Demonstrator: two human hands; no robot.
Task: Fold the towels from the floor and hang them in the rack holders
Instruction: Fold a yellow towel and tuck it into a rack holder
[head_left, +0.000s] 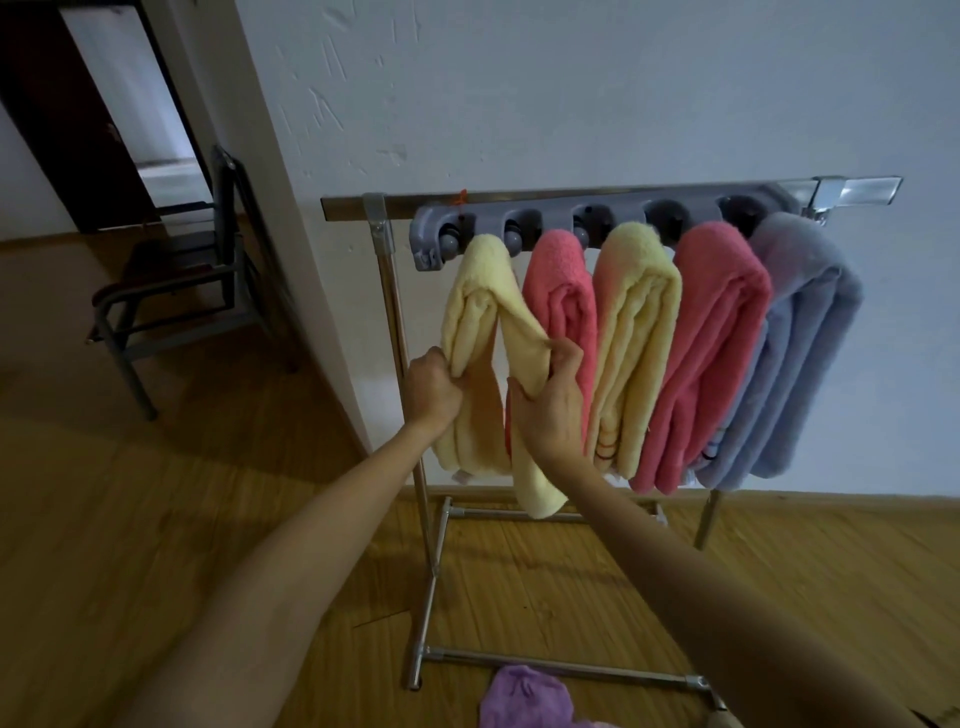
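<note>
While hung from the holder (441, 241), the yellow towel (480, 312) sits gripped between both hands (493, 395)

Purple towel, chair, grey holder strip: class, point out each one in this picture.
Purple towel (524, 699), head view, middle of the crumpled cloth on the floor.
Chair (171, 291), head view, front edge of its seat.
Grey holder strip (556, 221), head view, front face between two holders.

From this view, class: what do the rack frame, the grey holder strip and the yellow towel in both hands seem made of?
Rack frame: probably polished metal; mirror-like shine.
Grey holder strip: likely moulded plastic; matte with rounded sockets.
Yellow towel: soft terry cloth; fuzzy, drooping folds.
</note>
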